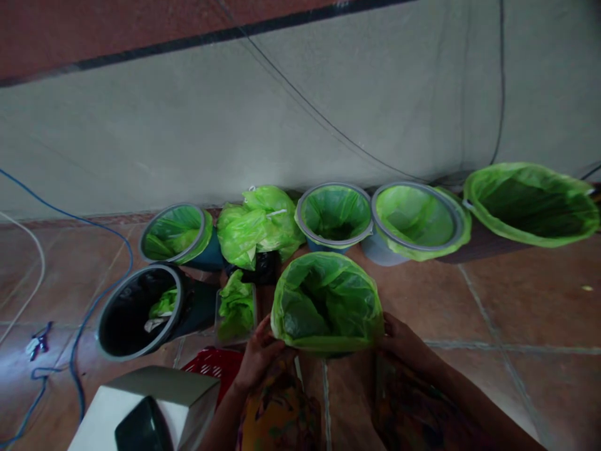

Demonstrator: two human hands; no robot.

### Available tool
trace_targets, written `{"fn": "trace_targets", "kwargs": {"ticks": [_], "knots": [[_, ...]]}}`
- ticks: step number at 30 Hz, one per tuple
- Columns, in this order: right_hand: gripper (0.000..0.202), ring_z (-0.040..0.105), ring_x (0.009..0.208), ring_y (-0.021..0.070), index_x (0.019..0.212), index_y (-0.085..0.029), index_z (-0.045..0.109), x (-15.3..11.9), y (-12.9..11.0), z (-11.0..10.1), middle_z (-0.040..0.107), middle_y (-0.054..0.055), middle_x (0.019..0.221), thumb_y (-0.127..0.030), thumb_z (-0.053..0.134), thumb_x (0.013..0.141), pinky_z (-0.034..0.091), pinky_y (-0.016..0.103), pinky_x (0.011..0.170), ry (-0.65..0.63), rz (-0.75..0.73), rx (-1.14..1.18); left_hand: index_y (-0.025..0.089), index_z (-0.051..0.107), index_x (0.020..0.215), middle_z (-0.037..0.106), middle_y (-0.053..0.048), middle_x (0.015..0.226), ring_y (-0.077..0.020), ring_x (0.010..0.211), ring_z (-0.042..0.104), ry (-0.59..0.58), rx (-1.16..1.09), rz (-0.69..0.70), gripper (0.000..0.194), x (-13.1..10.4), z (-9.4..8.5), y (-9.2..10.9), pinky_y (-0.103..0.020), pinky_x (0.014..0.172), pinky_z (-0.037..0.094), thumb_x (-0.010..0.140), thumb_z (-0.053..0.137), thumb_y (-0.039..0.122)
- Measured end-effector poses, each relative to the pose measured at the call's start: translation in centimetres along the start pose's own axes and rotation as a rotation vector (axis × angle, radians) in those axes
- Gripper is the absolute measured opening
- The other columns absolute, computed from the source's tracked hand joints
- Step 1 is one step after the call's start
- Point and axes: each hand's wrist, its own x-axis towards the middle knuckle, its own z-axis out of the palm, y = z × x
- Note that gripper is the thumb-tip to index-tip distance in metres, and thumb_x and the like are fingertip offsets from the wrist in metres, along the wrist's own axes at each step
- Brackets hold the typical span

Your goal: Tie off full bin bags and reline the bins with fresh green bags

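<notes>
In front of my knees is a trash bin fitted with a green bin liner [327,343]. The liner is folded out over the rim and covers the bin's walls. My left hand [261,352] grips the left side of the rim, fingers bent against the liner. At the opposite side, my right hand [404,341] holds the liner's edge at the rim; some of its fingers are hidden. Close by on the left, a clear plastic box [256,307] holds crumpled green bags [236,305].
Along the wall stand several lined bins: a blue one [206,247], a grey-rimmed one [334,240], a pale one [382,249] and a wide one [533,241]. Tied green bags [256,228] lie between. A black-lined bin [200,304], white box [107,413] and blue cable [87,313] are left.
</notes>
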Motion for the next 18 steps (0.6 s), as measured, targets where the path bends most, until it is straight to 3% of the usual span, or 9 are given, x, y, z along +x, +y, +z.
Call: {"fn": "trace_targets", "kwargs": {"ticks": [5,7,9,12,15,16,18], "knots": [[0.064,0.062,0.066,0.0133,0.128,-0.019,0.052,-0.5,-0.1,0.4,0.07,0.003,0.094,-0.031,0.069,0.067,0.047,0.024,0.056,-0.057,0.085,0.147,0.02,0.051,0.129,0.073,-0.007,0.107,-0.0226,0.094,0.07,-0.178,-0.137,-0.035,0.07,-0.4,1.1,1.0,-0.037,0.089,0.053,0.066,0.081,0.024],[0.064,0.06,0.062,0.0126,0.127,-0.018,0.052,-0.6,0.3,0.4,0.069,0.002,0.089,-0.034,0.068,0.068,0.044,0.023,0.052,-0.032,0.133,0.125,0.02,0.051,0.127,0.072,-0.007,0.109,-0.0229,0.095,0.07,-0.197,-0.193,-0.04,0.067,-0.3,1.4,1.2,-0.038,0.091,0.053,0.066,0.08,0.022],[0.062,0.064,0.068,0.0168,0.125,-0.016,0.054,-0.7,0.7,-0.2,0.071,0.005,0.09,-0.034,0.067,0.068,0.048,0.027,0.057,0.019,0.172,-0.043,0.02,0.052,0.124,0.072,-0.007,0.108,-0.023,0.094,0.07,-0.214,-0.158,-0.051,0.063,-0.2,1.5,1.2,-0.038,0.089,0.054,0.067,0.08,0.02],[0.059,0.068,0.08,0.0253,0.126,-0.014,0.055,-1.1,-0.4,-1.6,0.072,0.011,0.093,-0.035,0.062,0.072,0.053,0.037,0.072,0.294,0.14,-0.523,0.019,0.053,0.122,0.072,-0.008,0.109,-0.0243,0.095,0.07,-0.236,-0.072,-0.064,0.06,0.1,1.5,0.8,-0.039,0.088,0.054,0.069,0.079,0.021],[0.05,0.069,0.087,0.0286,0.129,-0.019,0.055,-0.6,-4.3,-1.4,0.072,0.014,0.107,-0.039,0.052,0.083,0.052,0.042,0.079,0.584,-0.053,-0.879,0.018,0.052,0.123,0.072,-0.008,0.109,-0.0246,0.096,0.07,-0.222,-0.033,-0.051,0.061,0.2,1.6,0.7,-0.038,0.087,0.054,0.068,0.079,0.02],[0.047,0.069,0.088,0.0273,0.129,-0.022,0.057,0.0,-5.8,-0.7,0.072,0.013,0.109,-0.04,0.05,0.086,0.052,0.04,0.079,0.519,-0.133,-0.911,0.018,0.053,0.122,0.072,-0.008,0.109,-0.0243,0.096,0.07,-0.215,-0.026,-0.045,0.061,0.2,1.6,0.7,-0.037,0.087,0.054,0.067,0.079,0.019],[0.044,0.069,0.087,0.0249,0.127,-0.021,0.059,2.0,-8.1,1.9,0.072,0.012,0.108,-0.036,0.052,0.086,0.052,0.038,0.081,0.24,-0.257,-0.952,0.018,0.053,0.12,0.072,-0.008,0.109,-0.0242,0.096,0.07,-0.206,-0.031,-0.037,0.06,0.2,1.8,0.8,-0.037,0.087,0.054,0.066,0.079,0.019]]}}
